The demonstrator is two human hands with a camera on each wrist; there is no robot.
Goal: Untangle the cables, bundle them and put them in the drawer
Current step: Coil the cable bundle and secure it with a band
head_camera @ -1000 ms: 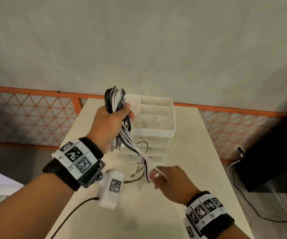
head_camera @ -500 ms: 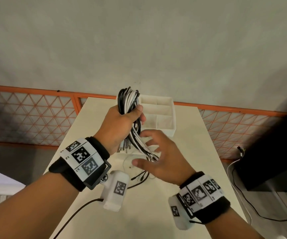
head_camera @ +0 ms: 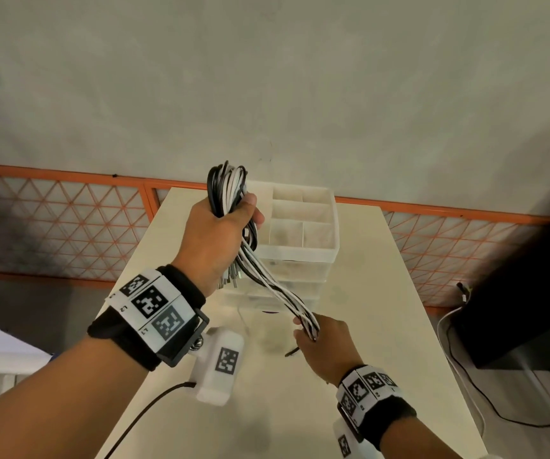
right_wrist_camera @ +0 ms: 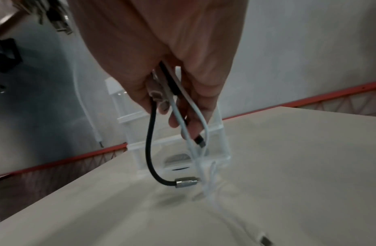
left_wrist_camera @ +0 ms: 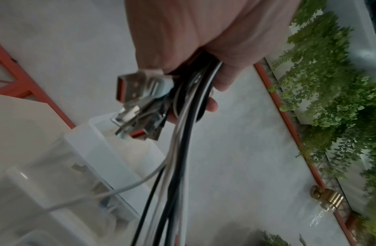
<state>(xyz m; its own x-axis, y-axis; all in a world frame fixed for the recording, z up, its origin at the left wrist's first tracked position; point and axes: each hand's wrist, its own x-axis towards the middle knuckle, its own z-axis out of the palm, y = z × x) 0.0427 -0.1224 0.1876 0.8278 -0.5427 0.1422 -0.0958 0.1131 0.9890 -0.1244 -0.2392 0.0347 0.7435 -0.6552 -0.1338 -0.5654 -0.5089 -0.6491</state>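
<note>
Held above the cream desk [head_camera: 366, 376], the limp, light black and white cables [head_camera: 230, 190] sit clenched in the left hand [head_camera: 214, 240], while the right hand [head_camera: 328, 346] pinches their slippery trailing strands, best gripped near the plugs.

A pale cream surface [head_camera: 382, 326] runs away toward the wall, and on it, at the far end, stands a translucent white drawer unit [head_camera: 303, 256], its top tray split into compartments. Just in front of the drawer unit, loose cable ends [right_wrist_camera: 188, 180] trail down onto the surface: a black lead with a metal plug touches it, and a white one lies beside it. Nearer than the drawer unit the surface shows only soft shadows.
</note>
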